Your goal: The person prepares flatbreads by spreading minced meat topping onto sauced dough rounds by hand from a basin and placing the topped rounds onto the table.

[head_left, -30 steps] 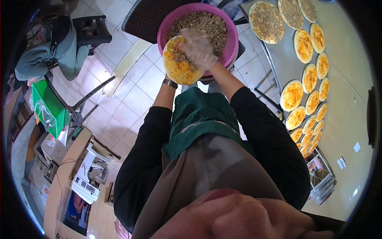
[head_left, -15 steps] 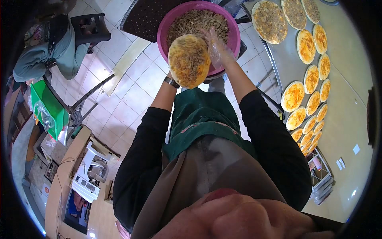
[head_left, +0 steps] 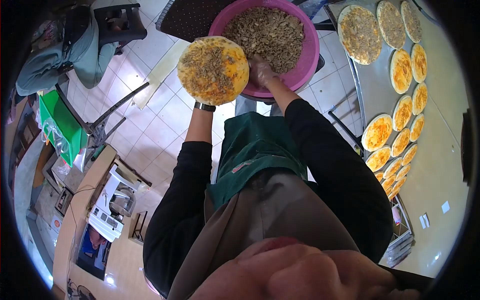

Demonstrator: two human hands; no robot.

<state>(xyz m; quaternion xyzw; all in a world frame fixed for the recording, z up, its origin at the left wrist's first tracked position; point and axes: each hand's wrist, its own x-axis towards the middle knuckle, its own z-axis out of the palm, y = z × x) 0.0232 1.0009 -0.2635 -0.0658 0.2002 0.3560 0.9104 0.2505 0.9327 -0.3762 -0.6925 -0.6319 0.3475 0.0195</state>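
Note:
A round flatbread point(head_left: 213, 70) with orange sauce and brown crumbled meat on part of its top rests on my left hand point(head_left: 201, 103). That hand is mostly hidden under the bread, and a watch point(head_left: 205, 107) shows at its wrist. My right hand point(head_left: 261, 72), in a clear plastic glove, is at the near left side of a pink basin point(head_left: 311, 55), beside the bread's right edge. Its fingers look drawn together by the crumbled meat point(head_left: 270, 35) in the basin; what they hold is hidden.
Several sauced flatbreads point(head_left: 377, 132) lie on the metal table point(head_left: 350, 12) at right, a few topped with meat point(head_left: 360, 35). A dark chair point(head_left: 187, 20) stands behind the basin. At left are a seated person point(head_left: 75, 55), a green tray point(head_left: 60, 127) and a white mixer point(head_left: 112, 202).
The flatbread on my left hand has moved left and up, away from in front of the basin. My right hand has gone from over the meat to the basin's near left side.

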